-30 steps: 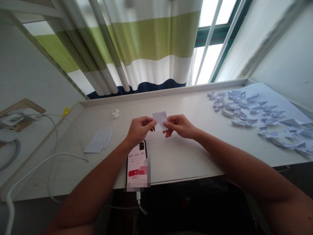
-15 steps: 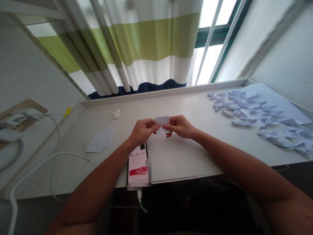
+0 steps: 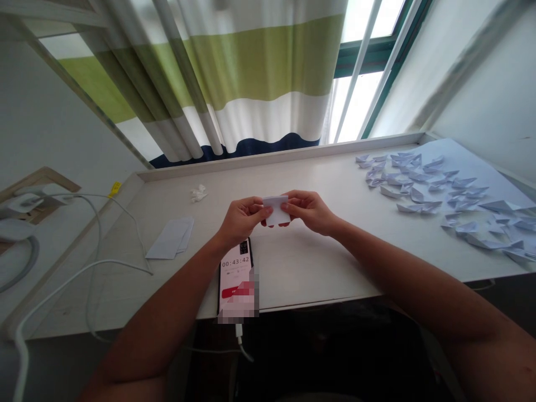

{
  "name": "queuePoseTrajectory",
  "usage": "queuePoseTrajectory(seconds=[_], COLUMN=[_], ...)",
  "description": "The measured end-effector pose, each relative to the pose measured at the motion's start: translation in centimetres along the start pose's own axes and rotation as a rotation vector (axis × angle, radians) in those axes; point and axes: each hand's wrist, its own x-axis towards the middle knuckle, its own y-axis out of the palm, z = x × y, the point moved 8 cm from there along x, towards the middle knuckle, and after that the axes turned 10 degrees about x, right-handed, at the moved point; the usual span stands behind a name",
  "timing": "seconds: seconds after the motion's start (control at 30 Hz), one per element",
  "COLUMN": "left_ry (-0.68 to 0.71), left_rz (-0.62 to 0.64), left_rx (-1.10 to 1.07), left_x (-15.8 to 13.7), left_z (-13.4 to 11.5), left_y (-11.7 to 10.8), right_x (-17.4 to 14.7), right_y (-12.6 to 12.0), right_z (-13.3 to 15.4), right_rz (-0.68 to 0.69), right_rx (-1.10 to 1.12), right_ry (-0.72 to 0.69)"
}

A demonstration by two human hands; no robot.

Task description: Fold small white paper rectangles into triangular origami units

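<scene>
Between my two hands, above the middle of the table, is a small piece of white paper [image 3: 276, 211], squarish and apparently folded. My left hand [image 3: 245, 219] pinches its left side, thumb on the near face and fingers behind. On the right side my right hand [image 3: 307, 211] grips it the same way, its thumb close to the left one. Fingertips show below the paper's lower edge. Many small folded paper boats [image 3: 419, 178] stand in a group at the table's right. Flat white paper slips [image 3: 170, 239] lie to the left of my hands.
A phone [image 3: 235, 279] showing a timer lies at the table's [image 3: 326, 279] front edge, with a charging cable [image 3: 239, 334] plugged in. Crumpled white tissue [image 3: 198, 193] sits behind, on the left. White cables [image 3: 90, 268] trail over the left side. Curtains [image 3: 268, 61] hang behind.
Both hands have shifted slightly with the paper between them. More fingertips now show under its lower edge, and the right fingers reach further behind it.
</scene>
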Motion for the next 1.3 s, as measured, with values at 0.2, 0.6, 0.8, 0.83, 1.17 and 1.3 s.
queuePoseTrajectory(seconds=[0.2,0.6,0.8,0.83,1.17,1.3], left_ry=[-0.011,0.053,0.090,0.070,0.029,0.058], left_rz=[0.008,0.017,-0.027,-0.039,-0.011,0.111], left_rx=[-0.088,0.256,0.279,0.239,0.440,0.520], left_x=[-0.1,-0.5,-0.6,-0.5,-0.4,-0.6], left_z=[-0.1,-0.3,-0.9,-0.8,-0.6,-1.0], left_y=[-0.2,0.1,0.1,0.0,0.0,0.8], right_x=[-0.1,-0.1,0.0,0.1,-0.2,-0.5], right_y=[-0.3,-0.8,-0.7,-0.8,-0.3,0.4], right_z=[0.3,-0.3,-0.5,-0.3,0.8,1.1], right_rz=[-0.022,-0.085,-0.023,-0.061,-0.202,-0.093], right_rx=[0.023,0.015,-0.164,-0.154,-0.295,-0.428], right_ry=[0.013,0.139,0.171,0.135,-0.024,0.000])
